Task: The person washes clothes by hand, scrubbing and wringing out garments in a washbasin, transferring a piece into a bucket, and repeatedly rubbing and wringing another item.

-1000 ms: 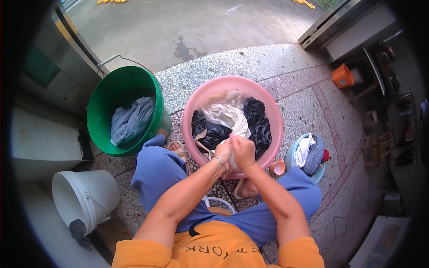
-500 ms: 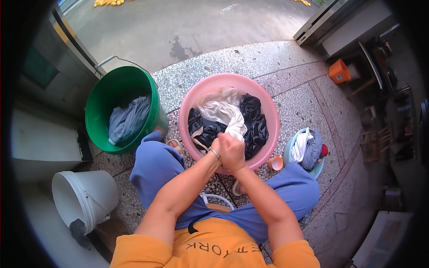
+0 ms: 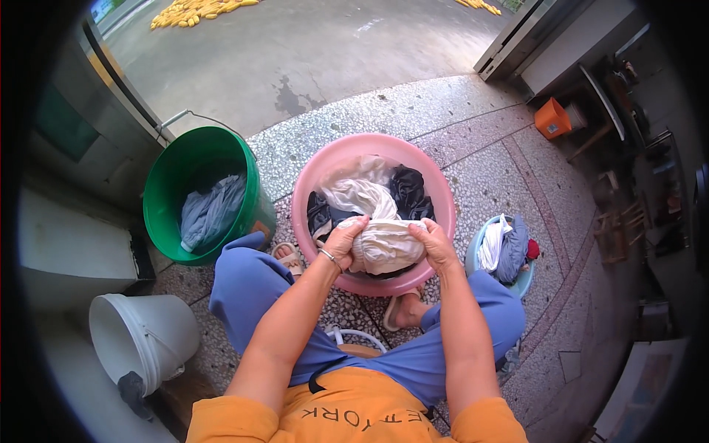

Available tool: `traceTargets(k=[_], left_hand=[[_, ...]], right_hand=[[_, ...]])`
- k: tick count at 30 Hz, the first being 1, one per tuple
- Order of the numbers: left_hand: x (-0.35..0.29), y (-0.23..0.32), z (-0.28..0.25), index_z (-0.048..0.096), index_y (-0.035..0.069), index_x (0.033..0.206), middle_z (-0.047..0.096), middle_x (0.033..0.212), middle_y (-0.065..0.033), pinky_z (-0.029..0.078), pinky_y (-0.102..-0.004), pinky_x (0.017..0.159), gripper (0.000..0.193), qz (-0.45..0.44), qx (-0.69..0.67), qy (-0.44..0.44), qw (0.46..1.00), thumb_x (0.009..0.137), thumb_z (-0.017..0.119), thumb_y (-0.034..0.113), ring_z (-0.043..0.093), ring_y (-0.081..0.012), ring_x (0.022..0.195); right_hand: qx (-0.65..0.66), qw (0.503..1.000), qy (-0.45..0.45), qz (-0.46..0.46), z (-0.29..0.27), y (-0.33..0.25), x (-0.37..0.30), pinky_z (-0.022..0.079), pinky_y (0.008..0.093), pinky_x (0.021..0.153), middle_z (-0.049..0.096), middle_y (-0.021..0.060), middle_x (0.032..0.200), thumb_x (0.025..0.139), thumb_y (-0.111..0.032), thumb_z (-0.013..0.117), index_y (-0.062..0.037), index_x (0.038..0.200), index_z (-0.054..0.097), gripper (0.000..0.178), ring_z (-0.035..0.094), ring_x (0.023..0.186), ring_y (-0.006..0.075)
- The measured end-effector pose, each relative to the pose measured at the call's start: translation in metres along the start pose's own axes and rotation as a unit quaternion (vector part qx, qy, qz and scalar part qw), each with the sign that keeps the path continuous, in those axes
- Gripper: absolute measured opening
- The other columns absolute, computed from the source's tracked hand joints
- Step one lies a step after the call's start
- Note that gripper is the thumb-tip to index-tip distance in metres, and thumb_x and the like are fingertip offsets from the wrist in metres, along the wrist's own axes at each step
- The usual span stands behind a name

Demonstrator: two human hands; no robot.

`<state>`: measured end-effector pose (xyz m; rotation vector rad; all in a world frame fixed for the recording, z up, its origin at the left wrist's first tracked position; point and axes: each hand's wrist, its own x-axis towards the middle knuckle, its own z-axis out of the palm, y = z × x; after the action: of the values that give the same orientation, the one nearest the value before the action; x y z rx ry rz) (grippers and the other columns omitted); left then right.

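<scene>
My left hand [image 3: 343, 245] and my right hand [image 3: 437, 246] each pinch an edge of a wet, creamy-white garment [image 3: 385, 249], which spreads between them and sags in folds. They hold it over the near side of a pink basin [image 3: 444, 184]. The garment runs on into twisted white cloth [image 3: 360, 195] lying in the basin. Dark, shiny wet clothes [image 3: 408, 190] lie to the right of that cloth, with more at the left wall. What kind of garment the white one is, I cannot tell. A bracelet circles my left wrist.
At the left stands a green bucket [image 3: 171, 142] holding a grey-blue garment [image 3: 214, 207]. Nearer is a white bucket [image 3: 173, 336] with dark cloth [image 3: 133, 391] at its rim. A light-blue basin [image 3: 474, 255] of clothes sits right of my knee. Farther right is an orange container [image 3: 552, 118].
My hands were clasped together on the white cloth; now they are apart, with the garment spread between them. The small orange-pink cup beside the basin has gone out of sight.
</scene>
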<state>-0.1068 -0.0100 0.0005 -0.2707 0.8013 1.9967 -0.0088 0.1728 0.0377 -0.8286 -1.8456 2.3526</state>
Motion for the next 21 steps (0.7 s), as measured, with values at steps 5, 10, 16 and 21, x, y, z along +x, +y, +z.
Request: traceTargets(k=[5, 10, 16, 21], left_hand=[[0.018, -0.028, -0.007, 0.060, 0.006, 0.086, 0.063, 0.080, -0.0071, 0.049, -0.0325, 0.061, 0.025, -0.027, 0.034, 0.105, 0.994, 0.086, 0.055, 0.030, 0.060, -0.0176, 0.068], [0.021, -0.038, -0.032, 0.057, 0.013, 0.074, 0.058, 0.069, -0.0019, 0.048, -0.0328, 0.053, 0.030, -0.075, -0.149, -0.144, 0.975, 0.091, 0.042, 0.033, 0.055, -0.0165, 0.056], [0.004, -0.046, 0.015, 0.056, 0.010, 0.081, 0.060, 0.078, -0.0038, 0.049, -0.0303, 0.054, 0.026, -0.034, -0.005, 0.071, 0.997, 0.091, 0.038, 0.027, 0.059, -0.0166, 0.067], [0.007, -0.043, 0.009, 0.058, 0.009, 0.088, 0.058, 0.080, -0.0036, 0.045, -0.0294, 0.056, 0.023, 0.042, 0.026, 0.037, 0.998, 0.090, 0.043, 0.026, 0.056, -0.0152, 0.067]], right_hand=[[-0.269, 0.919, 0.169, -0.233, 0.063, 0.012, 0.003, 0.045, 0.0357, 0.063, 0.061, 0.0145, 0.077, 0.082, -0.023, 0.060, -0.0028, 0.088, 0.055, 0.021, 0.060, 0.070, 0.0253], [-0.374, 0.820, -0.020, -0.433, 0.124, 0.002, -0.017, 0.044, 0.0365, 0.057, 0.054, 0.0186, 0.062, 0.083, -0.018, 0.053, -0.0046, 0.069, 0.060, 0.021, 0.055, 0.060, 0.0358], [-0.471, 0.821, 0.172, -0.273, 0.082, 0.017, 0.018, 0.043, 0.0415, 0.050, 0.055, 0.0179, 0.062, 0.087, -0.031, 0.048, -0.0064, 0.060, 0.054, 0.037, 0.056, 0.058, 0.0351], [-0.441, 0.808, 0.101, -0.378, 0.120, -0.002, -0.019, 0.043, 0.0410, 0.051, 0.056, 0.0163, 0.061, 0.086, -0.029, 0.049, -0.0076, 0.062, 0.055, 0.033, 0.055, 0.056, 0.0348]])
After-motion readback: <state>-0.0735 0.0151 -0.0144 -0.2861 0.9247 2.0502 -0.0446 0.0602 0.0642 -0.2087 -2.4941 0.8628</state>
